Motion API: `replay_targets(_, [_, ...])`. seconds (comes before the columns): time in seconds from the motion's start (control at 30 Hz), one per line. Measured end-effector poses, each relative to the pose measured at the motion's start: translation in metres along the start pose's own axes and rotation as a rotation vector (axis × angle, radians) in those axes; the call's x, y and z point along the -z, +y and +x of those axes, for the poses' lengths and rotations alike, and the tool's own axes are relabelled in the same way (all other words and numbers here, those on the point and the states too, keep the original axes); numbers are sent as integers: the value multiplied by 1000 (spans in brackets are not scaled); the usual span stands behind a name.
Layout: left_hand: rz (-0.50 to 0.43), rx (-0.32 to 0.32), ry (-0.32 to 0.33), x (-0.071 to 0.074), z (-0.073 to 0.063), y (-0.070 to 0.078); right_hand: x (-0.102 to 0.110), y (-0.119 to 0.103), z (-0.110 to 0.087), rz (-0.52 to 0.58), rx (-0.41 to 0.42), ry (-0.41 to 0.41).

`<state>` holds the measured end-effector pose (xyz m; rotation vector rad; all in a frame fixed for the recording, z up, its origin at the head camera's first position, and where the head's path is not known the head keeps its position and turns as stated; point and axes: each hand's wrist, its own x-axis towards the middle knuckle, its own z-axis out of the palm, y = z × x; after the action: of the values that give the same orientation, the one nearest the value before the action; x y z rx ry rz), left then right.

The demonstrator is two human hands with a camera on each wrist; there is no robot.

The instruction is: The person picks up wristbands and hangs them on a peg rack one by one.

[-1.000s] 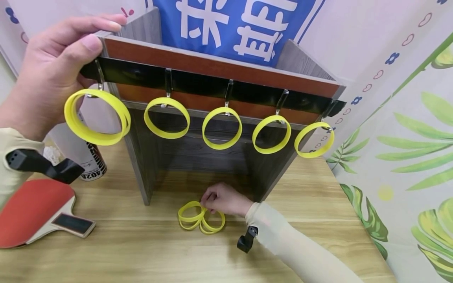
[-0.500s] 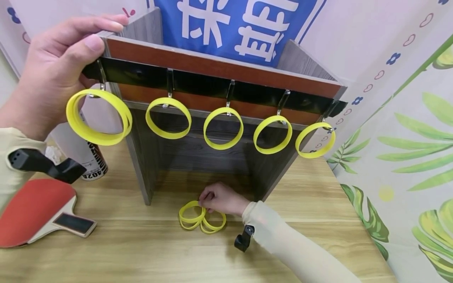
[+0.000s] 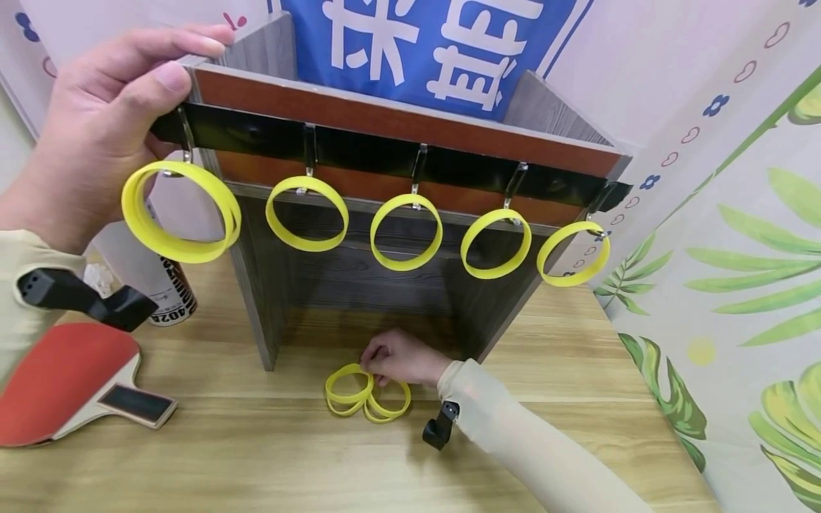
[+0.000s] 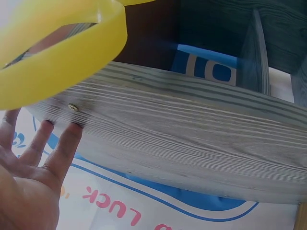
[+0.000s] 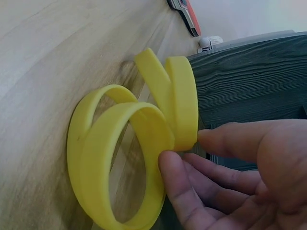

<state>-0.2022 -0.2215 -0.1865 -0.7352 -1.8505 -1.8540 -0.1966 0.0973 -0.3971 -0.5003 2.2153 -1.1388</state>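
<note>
My left hand (image 3: 102, 121) holds the upper left corner of a grey wooden rack (image 3: 253, 299); in the left wrist view its fingertips lie against the rack's side panel (image 4: 192, 129). Across the rack's front runs a black strip with metal hooks (image 3: 368, 149). Several yellow wristbands hang from them, such as one on the middle hook (image 3: 377, 246) and a doubled ring at the left end (image 3: 173, 251). Below, on the table, my right hand (image 3: 400, 358) pinches a small group of yellow wristbands (image 3: 388, 417). Close up, the thumb and a finger meet where the loops (image 5: 96, 158) join.
A table tennis paddle (image 3: 70, 377) with red rubber lies at the left on the wooden table (image 3: 256, 463). Behind it stands a printed can (image 3: 169, 296), partly hidden by the left wrist's camera. A blue banner (image 3: 410, 43) and patterned walls close off the back and right.
</note>
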Motion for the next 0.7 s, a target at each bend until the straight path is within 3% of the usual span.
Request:
replay_targets(0.4, [22, -4, 6, -1, 0, 1, 1, 0, -1, 21, 1, -2])
replay_targets(0.7, [35, -5, 8, -1, -1, 0, 3, 1, 0, 102, -23, -11])
